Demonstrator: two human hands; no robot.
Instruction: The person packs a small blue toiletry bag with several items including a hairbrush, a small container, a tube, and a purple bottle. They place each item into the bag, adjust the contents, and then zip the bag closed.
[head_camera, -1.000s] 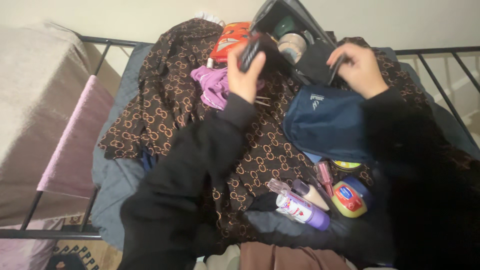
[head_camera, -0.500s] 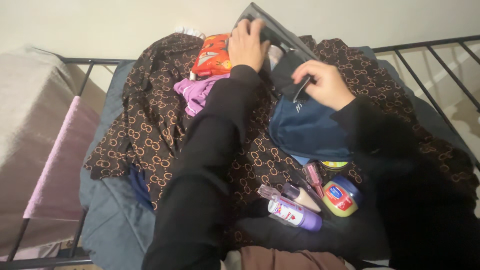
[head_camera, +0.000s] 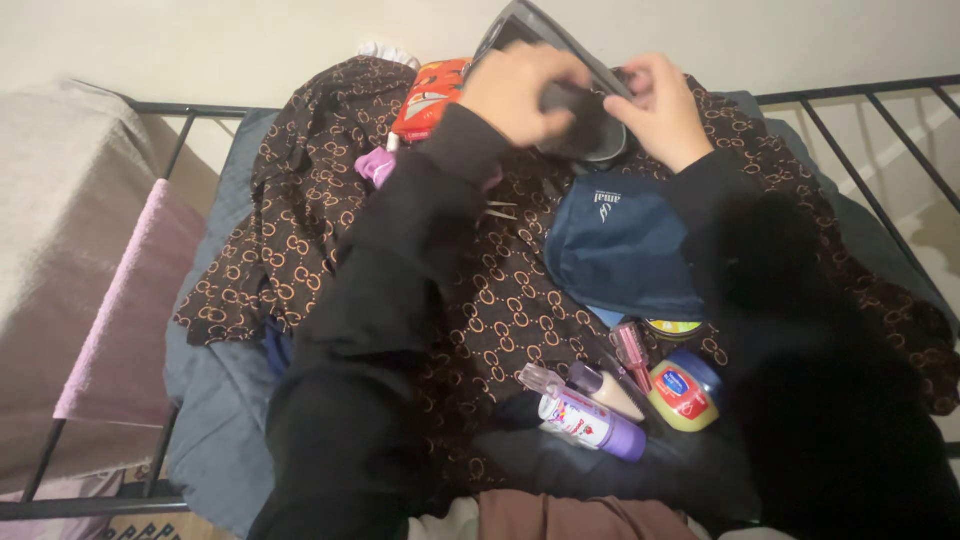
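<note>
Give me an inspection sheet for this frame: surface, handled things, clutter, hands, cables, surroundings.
Surface: brown patterned blanket over a metal-framed bed.
Handled things: dark pouch, gripped by both hands.
Clutter: blue bag, orange packet, purple bottle, yellow jar.
Hands: left hand and right hand both on the pouch.
Cables: nothing seen.
Surroundings: pale wall, beige cover at left.
</note>
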